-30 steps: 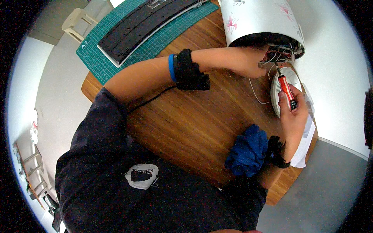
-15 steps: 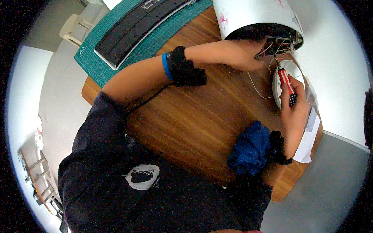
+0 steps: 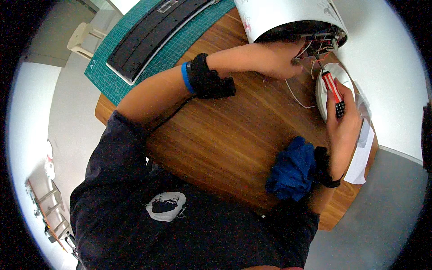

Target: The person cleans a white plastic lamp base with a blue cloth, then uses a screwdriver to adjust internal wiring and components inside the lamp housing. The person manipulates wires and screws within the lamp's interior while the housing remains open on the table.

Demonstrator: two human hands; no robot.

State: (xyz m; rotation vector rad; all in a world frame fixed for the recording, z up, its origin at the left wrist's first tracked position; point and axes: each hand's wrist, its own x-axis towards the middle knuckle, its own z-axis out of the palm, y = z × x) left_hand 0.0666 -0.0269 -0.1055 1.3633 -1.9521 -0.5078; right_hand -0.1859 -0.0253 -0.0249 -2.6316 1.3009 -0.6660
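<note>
A white rounded appliance housing [image 3: 288, 15] with a flower print lies at the far right, its dark open end toward me. Exposed wires and small parts [image 3: 326, 42] show in that opening. My left hand [image 3: 285, 58] is at the opening with its fingers curled among the wires; what they grip is hidden. My right hand [image 3: 344, 112] is wrapped round the handle of a screwdriver [image 3: 332, 87], red and white striped with a black dotted end. The screwdriver's shaft points up into the wiring, its tip hidden. Below it lies a white round plastic cover [image 3: 321, 96].
A crumpled blue cloth [image 3: 292, 168] lies on the wooden table [image 3: 216, 135] beside my right wrist. At the far left, a long black panel [image 3: 157, 36] rests on a green cutting mat [image 3: 101, 69]. White paper [image 3: 360, 159] lies by the right edge. A thin white wire [image 3: 294, 94] trails below the housing.
The housing and both hands sit slightly further left and up in the picture, as the whole view has shifted a little. The right hand still grips the screwdriver.
</note>
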